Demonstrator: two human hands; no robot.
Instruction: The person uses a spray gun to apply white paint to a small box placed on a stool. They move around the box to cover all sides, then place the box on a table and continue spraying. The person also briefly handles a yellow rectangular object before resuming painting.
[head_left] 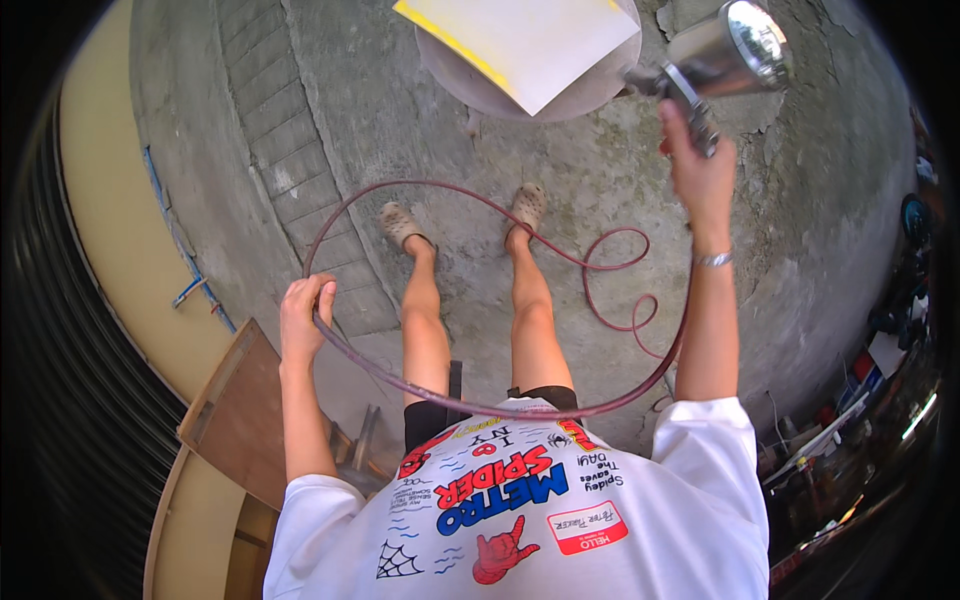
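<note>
My right hand grips a metal spray gun with a large shiny silver cup on it, raised at the top right. Just left of the gun, a white square board with yellow along one edge lies on a round stand. My left hand is closed around a dark red hose, which loops across in front of my body toward the right hand and curls further on the right.
My feet in beige clogs stand on rough concrete. On the left are a cream wall, blue pipes, black ribbed shutter and wooden panels. Dark clutter lines the right edge.
</note>
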